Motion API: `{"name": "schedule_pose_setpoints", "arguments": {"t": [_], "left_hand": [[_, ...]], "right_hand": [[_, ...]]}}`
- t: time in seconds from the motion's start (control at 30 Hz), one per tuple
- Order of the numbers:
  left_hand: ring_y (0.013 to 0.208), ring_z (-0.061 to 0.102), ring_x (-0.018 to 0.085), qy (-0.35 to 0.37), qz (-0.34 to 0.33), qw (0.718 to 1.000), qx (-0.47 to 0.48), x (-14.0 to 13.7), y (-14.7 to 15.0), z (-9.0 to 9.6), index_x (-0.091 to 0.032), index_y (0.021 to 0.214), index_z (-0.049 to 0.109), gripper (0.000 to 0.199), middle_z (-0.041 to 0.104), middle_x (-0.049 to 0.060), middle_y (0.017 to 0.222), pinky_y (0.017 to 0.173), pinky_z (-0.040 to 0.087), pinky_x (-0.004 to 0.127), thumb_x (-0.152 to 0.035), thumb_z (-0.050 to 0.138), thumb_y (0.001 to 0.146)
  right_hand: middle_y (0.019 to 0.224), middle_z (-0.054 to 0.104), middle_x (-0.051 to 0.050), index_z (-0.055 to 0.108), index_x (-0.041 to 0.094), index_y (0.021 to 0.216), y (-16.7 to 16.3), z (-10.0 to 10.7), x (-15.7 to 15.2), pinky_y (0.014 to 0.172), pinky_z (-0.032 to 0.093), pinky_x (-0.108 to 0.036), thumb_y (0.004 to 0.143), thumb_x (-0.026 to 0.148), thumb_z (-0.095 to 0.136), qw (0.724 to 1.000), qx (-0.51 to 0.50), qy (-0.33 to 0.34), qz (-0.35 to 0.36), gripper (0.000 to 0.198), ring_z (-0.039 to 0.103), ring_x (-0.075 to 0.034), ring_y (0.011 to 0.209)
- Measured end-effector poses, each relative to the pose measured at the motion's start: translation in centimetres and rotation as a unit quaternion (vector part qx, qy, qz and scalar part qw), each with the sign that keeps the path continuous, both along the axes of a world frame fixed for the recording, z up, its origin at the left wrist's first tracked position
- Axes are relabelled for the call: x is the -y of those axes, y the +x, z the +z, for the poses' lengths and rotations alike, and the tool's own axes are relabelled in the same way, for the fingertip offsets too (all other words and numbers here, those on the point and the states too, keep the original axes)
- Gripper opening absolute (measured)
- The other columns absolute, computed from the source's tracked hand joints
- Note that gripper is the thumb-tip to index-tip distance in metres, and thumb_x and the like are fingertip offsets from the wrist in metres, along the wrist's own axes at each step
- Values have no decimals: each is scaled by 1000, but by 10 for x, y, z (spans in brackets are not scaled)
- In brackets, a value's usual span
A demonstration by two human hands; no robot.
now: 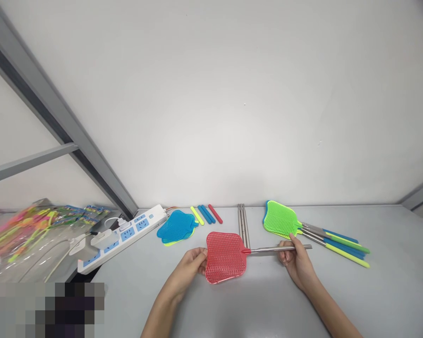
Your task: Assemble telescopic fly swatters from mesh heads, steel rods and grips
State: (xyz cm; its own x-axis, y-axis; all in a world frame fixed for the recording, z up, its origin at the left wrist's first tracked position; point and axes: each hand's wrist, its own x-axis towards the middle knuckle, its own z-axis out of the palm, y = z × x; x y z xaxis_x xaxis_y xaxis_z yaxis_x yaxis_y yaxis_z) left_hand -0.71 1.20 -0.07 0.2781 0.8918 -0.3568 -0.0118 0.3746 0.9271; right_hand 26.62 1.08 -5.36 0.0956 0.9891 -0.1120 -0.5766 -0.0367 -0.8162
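Note:
A red fly swatter head (226, 258) is joined to a metal rod (268, 249) and held level above the grey table. My left hand (194, 263) pinches the left edge of the red mesh. Around the bare rod, toward its right end, the fingers of my right hand (295, 260) are closed. Just behind my right hand lies a stack of swatters with a green head (281, 218) on top and coloured grips (345, 246) to the right. Several loose metal rods (243, 225) lie behind the red head.
Blue swatter heads (176, 226) lie at the back left, over a yellow one. Beside them are loose grips in yellow (197, 216), blue (206, 214) and red (215, 213). Further left are a white power strip (127, 237) with plugs and clear bags (49, 239) of colourful items.

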Motion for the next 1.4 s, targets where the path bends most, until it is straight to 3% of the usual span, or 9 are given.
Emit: {"name": "schedule_pose_setpoints", "arguments": {"t": [0.27,0.6,1.13,1.4], "left_hand": [[75,58,17,-6,-5,989,145,2,2,10,-12,90,61,28,65,9,84,69,40,25,-33,51,75],[84,57,20,-18,-8,982,187,1,0,8,-12,95,60,28,62,12,97,72,41,29,-30,47,78],[83,57,18,17,-19,988,152,-1,-2,4,-12,95,61,27,62,11,97,76,38,27,-28,50,77],[72,55,14,32,-8,993,113,-3,-2,1,-13,87,63,24,65,8,82,71,37,24,-30,50,76]], "right_hand": [[40,39,0,43,16,37,1,0,-1,40,23,-25,81,36,39,1000,-28,-2,11,48,34,-9,40],[41,39,0,45,16,38,2,2,-2,40,24,-25,79,34,41,998,-60,-2,20,45,36,-10,40],[41,41,-1,45,16,38,3,2,-2,40,23,-25,80,33,40,998,-59,2,14,45,37,-10,41],[41,40,-1,45,16,38,4,1,-2,40,23,-25,80,33,39,998,-58,4,12,46,37,-10,41]]}}
